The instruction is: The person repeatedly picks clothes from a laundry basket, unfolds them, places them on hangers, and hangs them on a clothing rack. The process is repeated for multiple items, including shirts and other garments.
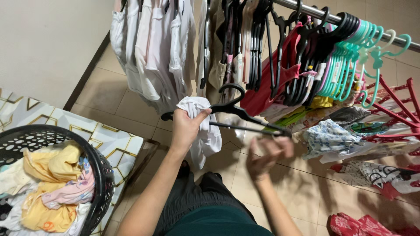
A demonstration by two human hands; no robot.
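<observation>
Left hand (186, 126) grips white cloth (202, 126), black hanger (236, 111); right hand (264, 155) blurred, grip unclear; laundry basket (98, 170) left.

Rail (332, 18): bare metal, smooth, dull sheen. Hung on the rail, black hangers (306, 39) of glossy plastic; beside them, teal hangers (350, 57) of smooth plastic, slightly shiny. Below the rail, a white garment (205, 131) of soft matt cloth, creased, bunched in the left hand (186, 126) with a black hanger (245, 118) of thin plastic, satin finish. Floor (109, 100) under the rail: beige tile, faint gloss. Basket (94, 166), well left of the rail: black perforated plastic, matt, holding crumpled cloth.
</observation>
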